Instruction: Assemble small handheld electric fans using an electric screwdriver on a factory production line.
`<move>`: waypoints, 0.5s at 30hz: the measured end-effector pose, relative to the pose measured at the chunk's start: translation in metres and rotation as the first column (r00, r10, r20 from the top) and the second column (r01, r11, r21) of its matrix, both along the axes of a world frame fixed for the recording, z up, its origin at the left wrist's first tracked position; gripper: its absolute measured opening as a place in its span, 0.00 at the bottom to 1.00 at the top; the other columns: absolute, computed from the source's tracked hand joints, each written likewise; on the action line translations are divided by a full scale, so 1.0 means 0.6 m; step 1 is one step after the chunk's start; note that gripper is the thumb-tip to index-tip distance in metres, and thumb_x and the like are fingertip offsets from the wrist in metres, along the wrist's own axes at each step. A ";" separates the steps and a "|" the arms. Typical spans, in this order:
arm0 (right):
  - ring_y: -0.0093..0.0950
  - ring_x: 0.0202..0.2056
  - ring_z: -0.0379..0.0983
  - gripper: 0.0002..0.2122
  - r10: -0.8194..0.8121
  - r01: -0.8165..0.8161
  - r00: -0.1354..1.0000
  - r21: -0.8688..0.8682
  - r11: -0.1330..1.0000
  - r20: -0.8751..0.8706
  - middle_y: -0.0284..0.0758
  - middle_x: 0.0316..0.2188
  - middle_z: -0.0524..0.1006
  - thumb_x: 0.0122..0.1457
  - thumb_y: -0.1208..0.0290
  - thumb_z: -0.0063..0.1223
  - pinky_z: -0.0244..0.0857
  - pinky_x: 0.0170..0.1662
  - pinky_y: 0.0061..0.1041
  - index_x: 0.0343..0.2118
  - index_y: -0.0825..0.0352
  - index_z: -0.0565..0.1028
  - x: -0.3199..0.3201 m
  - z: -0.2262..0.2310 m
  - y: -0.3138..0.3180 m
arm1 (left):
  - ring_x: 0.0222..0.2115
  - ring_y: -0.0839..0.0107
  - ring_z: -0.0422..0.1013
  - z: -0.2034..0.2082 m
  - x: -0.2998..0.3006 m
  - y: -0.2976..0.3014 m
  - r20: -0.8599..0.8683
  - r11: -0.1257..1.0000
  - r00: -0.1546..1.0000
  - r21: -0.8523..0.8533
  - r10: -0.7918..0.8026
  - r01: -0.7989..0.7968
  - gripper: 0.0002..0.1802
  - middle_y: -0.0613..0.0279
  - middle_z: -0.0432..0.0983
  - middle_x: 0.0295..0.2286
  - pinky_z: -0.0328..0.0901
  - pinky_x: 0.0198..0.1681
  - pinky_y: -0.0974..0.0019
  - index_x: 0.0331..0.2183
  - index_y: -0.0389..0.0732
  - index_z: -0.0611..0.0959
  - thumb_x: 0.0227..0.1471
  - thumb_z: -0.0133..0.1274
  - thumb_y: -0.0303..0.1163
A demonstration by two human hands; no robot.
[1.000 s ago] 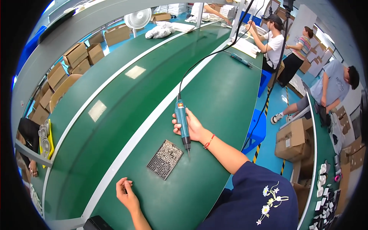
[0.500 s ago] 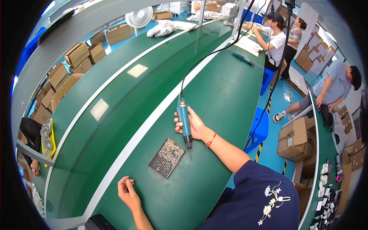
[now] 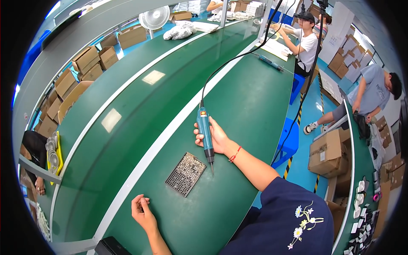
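An electric screwdriver (image 3: 204,132), teal with a black nose and a thin bit, is gripped in my right hand (image 3: 217,137). Its bit points down toward the green tabletop, just right of a dark screw tray (image 3: 186,175). Small metal screws cover the far part of the tray's grid of holes; the near holes look dark. My left hand (image 3: 143,212) rests near the tray's lower left, its fingers curled with the thumb against them. Whatever those fingers may hold is hidden. A black cable runs from the screwdriver's top up to the right.
A white rail (image 3: 155,144) runs along the bench beside the tray. Farther up lies another electric screwdriver (image 3: 271,63). A black box (image 3: 111,246) sits at the near left. Co-workers are at the far right, with a blue stool (image 3: 287,142) and a cardboard box (image 3: 326,154) beside the bench.
My hands, the screwdriver and the tray hold nearly the same places, with only a slight shift of the view. The seated co-worker at the far end has turned their head.
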State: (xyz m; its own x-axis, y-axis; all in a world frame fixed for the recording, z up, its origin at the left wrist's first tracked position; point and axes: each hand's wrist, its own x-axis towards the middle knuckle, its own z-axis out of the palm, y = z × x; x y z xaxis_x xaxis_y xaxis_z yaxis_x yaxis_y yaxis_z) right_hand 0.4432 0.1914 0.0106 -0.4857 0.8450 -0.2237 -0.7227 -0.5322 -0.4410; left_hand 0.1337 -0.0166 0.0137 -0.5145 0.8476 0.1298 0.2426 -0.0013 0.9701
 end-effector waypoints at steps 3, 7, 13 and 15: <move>0.22 0.26 0.65 0.26 0.004 -0.004 1.000 0.013 1.000 -0.019 0.34 0.32 0.67 0.67 0.44 0.25 0.65 0.38 0.28 0.44 0.66 0.65 0.003 -0.001 0.000 | 0.28 0.78 0.68 0.000 0.002 0.002 0.010 1.000 1.000 0.006 -0.005 0.005 0.07 0.64 0.74 0.27 0.64 0.35 0.75 0.36 0.33 0.78 0.59 0.49 0.27; 0.22 0.26 0.65 0.26 0.008 -0.008 1.000 0.006 1.000 0.006 0.33 0.31 0.68 0.67 0.44 0.25 0.65 0.38 0.28 0.44 0.66 0.66 -0.001 -0.005 0.000 | 0.28 0.79 0.68 -0.006 -0.003 -0.004 -0.020 1.000 1.000 0.002 -0.002 0.002 0.07 0.64 0.74 0.27 0.64 0.35 0.75 0.36 0.33 0.78 0.59 0.48 0.27; 0.22 0.25 0.65 0.25 0.003 -0.003 1.000 0.008 1.000 0.012 0.33 0.31 0.68 0.67 0.45 0.26 0.65 0.38 0.29 0.42 0.66 0.66 0.000 0.002 -0.004 | 0.28 0.79 0.68 -0.006 -0.001 -0.003 -0.011 1.000 1.000 0.008 -0.003 0.003 0.07 0.64 0.73 0.27 0.64 0.35 0.75 0.37 0.33 0.78 0.60 0.48 0.27; 0.22 0.25 0.65 0.24 -0.002 0.002 1.000 0.004 1.000 0.027 0.33 0.31 0.67 0.67 0.47 0.26 0.65 0.38 0.29 0.43 0.66 0.66 0.000 0.005 -0.004 | 0.28 0.79 0.68 -0.006 -0.001 -0.002 -0.002 1.000 1.000 0.017 -0.002 0.002 0.07 0.64 0.73 0.27 0.64 0.35 0.75 0.37 0.33 0.78 0.60 0.48 0.27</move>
State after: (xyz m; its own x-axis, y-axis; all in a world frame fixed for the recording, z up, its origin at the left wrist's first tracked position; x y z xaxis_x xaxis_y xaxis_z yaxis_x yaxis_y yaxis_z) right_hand 0.4429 0.1890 0.0134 -0.4778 0.8468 -0.2338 -0.7116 -0.5291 -0.4623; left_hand 0.1332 -0.0180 0.0102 -0.5122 0.8465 0.1451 0.2448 -0.0180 0.9694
